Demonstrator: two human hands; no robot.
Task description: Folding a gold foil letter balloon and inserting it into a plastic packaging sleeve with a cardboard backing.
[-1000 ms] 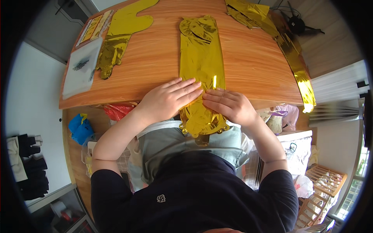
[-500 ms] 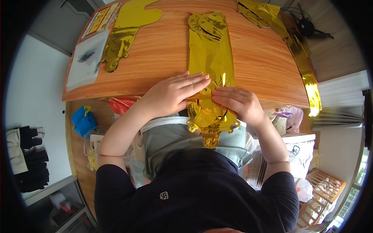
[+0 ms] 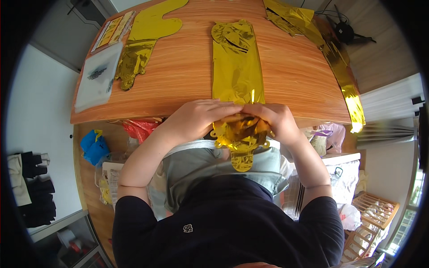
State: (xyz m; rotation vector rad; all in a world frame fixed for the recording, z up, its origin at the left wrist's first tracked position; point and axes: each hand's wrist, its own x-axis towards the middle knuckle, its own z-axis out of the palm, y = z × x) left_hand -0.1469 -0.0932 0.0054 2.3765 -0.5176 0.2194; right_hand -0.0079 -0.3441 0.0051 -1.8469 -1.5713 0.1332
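A flat, shiny gold foil balloon [image 3: 237, 76] lies lengthwise over the table, its crinkled rounded end far from me. The near end, with small looped ears and a rounded tab, sticks out past the table's front edge above my lap. My left hand [image 3: 196, 117] grips it from the left, fingers stretched across the top. From the right, my right hand [image 3: 278, 118] closes on the same stretch with bent fingers. The fingertips of both hands meet in the middle. My thumbs are mostly hidden, and the foil below mirrors my fingers.
On the wooden table [image 3: 178, 67], another gold foil balloon [image 3: 138, 49] lies left beside a clear plastic bag [image 3: 96, 80] and a flat printed pack [image 3: 114, 30]. A long gold foil piece [image 3: 333, 62] hangs over the right edge. A black object with cables [image 3: 345, 32] sits far right.
Both hands have drawn together, and the fingers have lowered toward the table's edge. The near end of the foil has bulged and bent. The whole view has shifted slightly.
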